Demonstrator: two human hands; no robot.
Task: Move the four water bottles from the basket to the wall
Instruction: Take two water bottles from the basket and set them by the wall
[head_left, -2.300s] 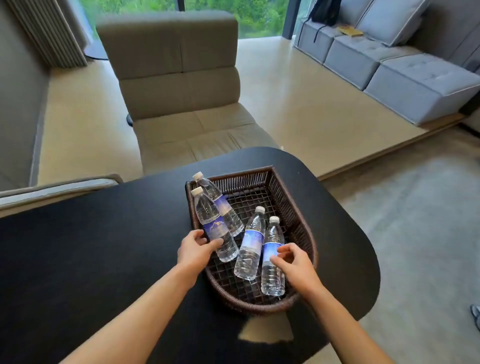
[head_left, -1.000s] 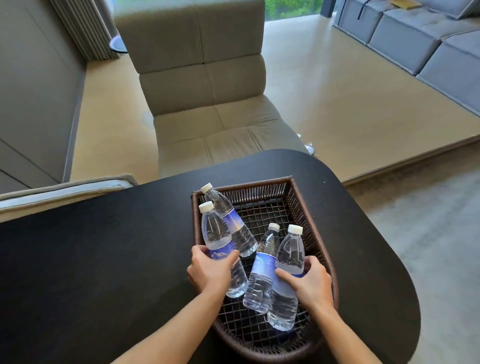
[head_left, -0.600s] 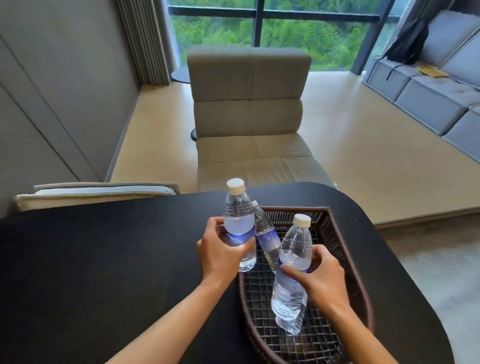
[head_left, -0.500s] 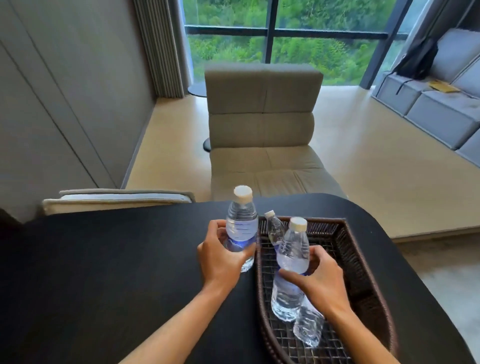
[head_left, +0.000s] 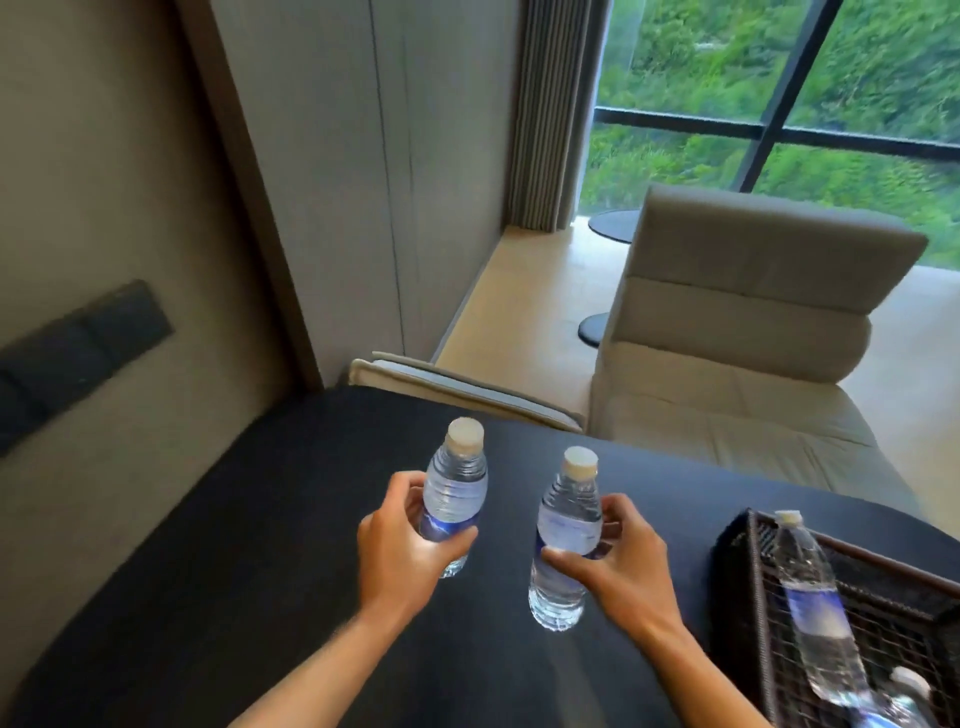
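My left hand (head_left: 402, 556) grips a clear water bottle (head_left: 456, 488) with a blue label and white cap, held upright over the black table (head_left: 234, 545). My right hand (head_left: 621, 558) grips a second such bottle (head_left: 566, 525), also upright, a little to the right. The dark wicker basket (head_left: 740, 566) sits at the right edge of the view. One bottle (head_left: 810, 603) lies tilted inside it, and the cap of another bottle (head_left: 906, 683) shows at the bottom right corner. The beige wall (head_left: 104, 182) rises along the table's left side.
A dark switch panel (head_left: 78, 353) is fixed on the wall. A beige lounge chair (head_left: 737, 338) stands beyond the table, with a folded cushion (head_left: 457, 387) by the table's far edge. A curtain (head_left: 550, 114) and a large window lie behind.
Both hands have lifted their bottles out of the basket and carried them left over the table. The view has swung left toward the wall, so the basket now sits at the right edge.
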